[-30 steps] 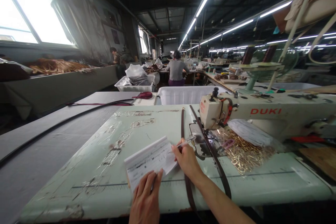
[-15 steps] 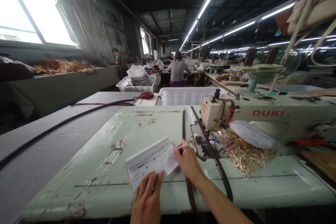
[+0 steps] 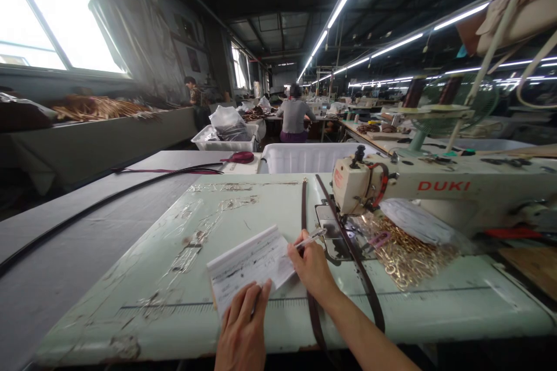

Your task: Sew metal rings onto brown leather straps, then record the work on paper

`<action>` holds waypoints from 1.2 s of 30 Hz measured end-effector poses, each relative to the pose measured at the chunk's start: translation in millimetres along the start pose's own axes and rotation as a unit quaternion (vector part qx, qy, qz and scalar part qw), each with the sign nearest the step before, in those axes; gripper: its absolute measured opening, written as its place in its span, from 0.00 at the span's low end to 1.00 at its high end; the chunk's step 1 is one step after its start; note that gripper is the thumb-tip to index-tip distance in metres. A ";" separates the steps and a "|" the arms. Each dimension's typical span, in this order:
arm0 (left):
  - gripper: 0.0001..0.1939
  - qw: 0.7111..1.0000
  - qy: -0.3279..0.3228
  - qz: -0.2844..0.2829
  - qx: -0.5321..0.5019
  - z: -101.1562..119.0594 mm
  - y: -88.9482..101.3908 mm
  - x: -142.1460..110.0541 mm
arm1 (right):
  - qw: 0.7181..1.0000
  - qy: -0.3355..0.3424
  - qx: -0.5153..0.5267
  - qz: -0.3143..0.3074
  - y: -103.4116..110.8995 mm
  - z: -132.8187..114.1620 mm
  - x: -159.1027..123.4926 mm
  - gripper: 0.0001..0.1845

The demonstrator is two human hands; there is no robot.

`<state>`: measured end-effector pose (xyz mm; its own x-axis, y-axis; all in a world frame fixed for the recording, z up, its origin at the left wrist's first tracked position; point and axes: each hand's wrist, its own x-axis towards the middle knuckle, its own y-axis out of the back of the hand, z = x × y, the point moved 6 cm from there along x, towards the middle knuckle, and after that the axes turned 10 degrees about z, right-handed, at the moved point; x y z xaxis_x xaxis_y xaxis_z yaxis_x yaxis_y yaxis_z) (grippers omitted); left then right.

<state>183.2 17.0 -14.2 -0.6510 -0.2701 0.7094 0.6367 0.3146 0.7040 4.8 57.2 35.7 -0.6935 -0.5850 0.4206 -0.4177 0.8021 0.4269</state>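
Note:
A white notepad (image 3: 250,266) with dark handwriting lies tilted on the pale green sewing table. My left hand (image 3: 243,324) rests on its lower edge, fingers stretched out flat over the paper. In my right hand (image 3: 311,264) is a clear pen (image 3: 314,236), pinched between thumb and fingers beside the pad's right edge. The hand hides the pen's lower part. Under my right wrist runs a dark brown strap (image 3: 304,206). A second brown strap (image 3: 348,237) passes beneath the head of the sewing machine (image 3: 350,188), to the right of that hand.
A plastic bag of gold-coloured metal hooks (image 3: 407,264) lies by the machine. Behind the table stands a white bin (image 3: 313,159). Black cord (image 3: 108,203) curves over the grey table (image 3: 130,208) at left. A co-worker (image 3: 296,116) sits farther back, and another person stands near the left wall.
Almost nothing differs. The view has shifted slightly; both hands stay at the notepad, the pen still in my right hand.

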 end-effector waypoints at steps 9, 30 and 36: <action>0.36 1.000 0.019 0.006 -0.007 1.4 -0.8 0.4 | 1.000 0.005 -0.025 0.000 -2.4 -1.1 1.1 0.10; 0.34 1.000 0.012 0.008 -0.007 0.4 -0.2 0.9 | 1.000 0.016 -0.023 0.007 -1.8 -2.6 0.4 0.11; 0.35 1.000 0.018 0.004 -0.003 0.4 -0.7 1.0 | 1.000 0.003 -0.006 0.007 -1.6 -0.6 -0.6 0.11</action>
<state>181.9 16.8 -14.0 -0.6299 -0.3002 0.7163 0.6451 0.3114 0.6978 6.2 56.2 35.2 -0.6964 -0.5737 0.4312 -0.4002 0.8091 0.4302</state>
